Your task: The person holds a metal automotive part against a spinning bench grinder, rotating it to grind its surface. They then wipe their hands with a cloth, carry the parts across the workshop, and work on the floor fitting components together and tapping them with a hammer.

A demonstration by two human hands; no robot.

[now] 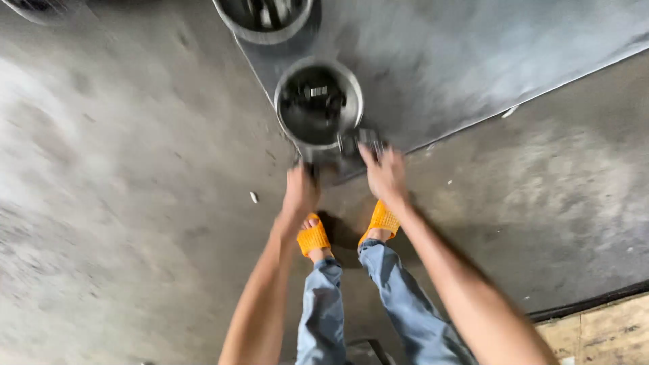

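A grey concrete floor [122,203] fills most of the frame, blurred by motion. Across the upper right lies a large flat metal sheet [487,61], its corner pointing down toward the middle. On that corner sits a round metal bowl [318,105] with dark small parts inside; a second bowl [263,17] is cut off by the top edge. At lower right, a strip of wooden board [602,331] shows. Two legs in blue jeans [399,304] run up from the bottom centre, ending in orange sandals [314,238] just below the sheet's corner. The right hand [384,172] grasps a small dark metal part [359,140] beside the near bowl's rim. The left hand [299,190] reaches to the sheet's edge under the bowl; whether it grips anything I cannot tell.
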